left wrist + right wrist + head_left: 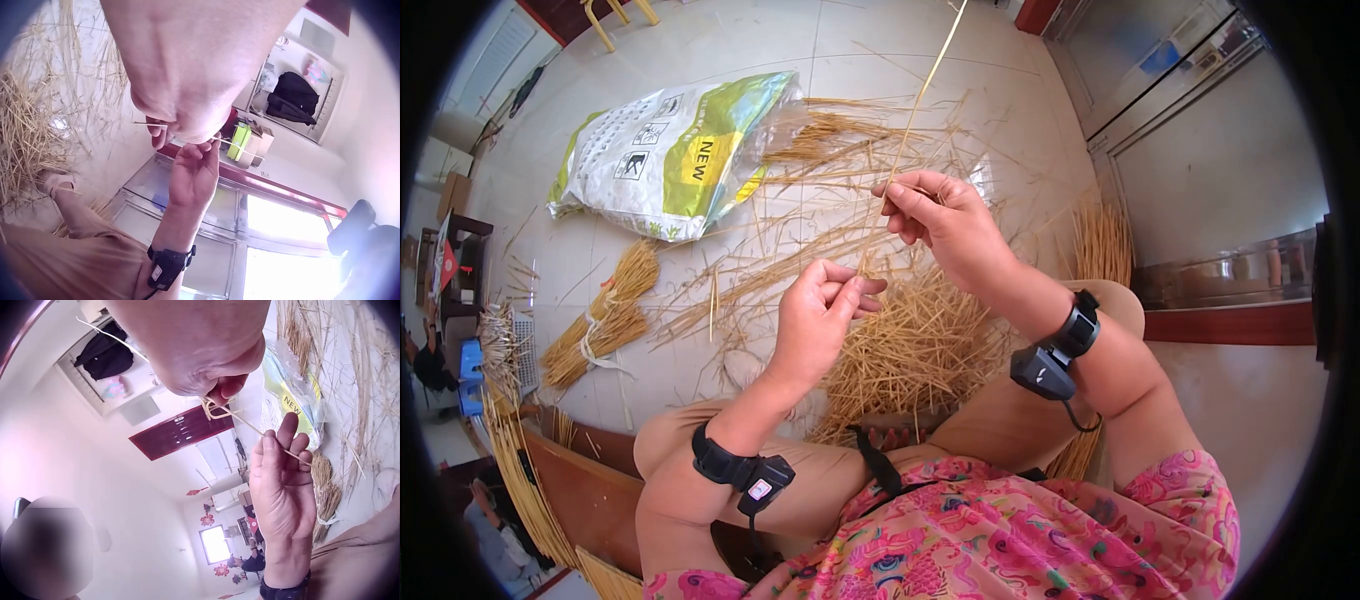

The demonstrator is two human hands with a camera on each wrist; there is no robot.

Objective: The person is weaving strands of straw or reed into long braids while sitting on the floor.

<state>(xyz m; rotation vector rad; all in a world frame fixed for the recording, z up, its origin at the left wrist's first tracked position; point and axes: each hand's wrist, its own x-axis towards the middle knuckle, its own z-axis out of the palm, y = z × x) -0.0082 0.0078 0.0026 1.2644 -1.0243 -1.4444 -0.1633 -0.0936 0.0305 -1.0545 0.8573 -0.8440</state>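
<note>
A single long straw stalk (926, 85) runs between the two hands and on up past the top of the head view. My left hand (812, 318) pinches it near its lower end, between thumb and fingers. Higher up, my right hand (948, 215) pinches the same stalk between thumb and forefinger. The right wrist view shows the stalk (247, 423) crossing from the right hand's fingertips to the left thumb (269, 450), its short end poking out past the left fingers. Below both hands, a heap of loose straw (910, 345) lies on the floor between the legs.
A white and green plastic bag (650, 150) lies on the tiled floor, with straw at its mouth. Left of the heap is a tied straw bundle (605, 310). More straw (1103, 240) stands by the metal-framed doors (1220, 170) at right. Loose stalks are scattered across the tiles.
</note>
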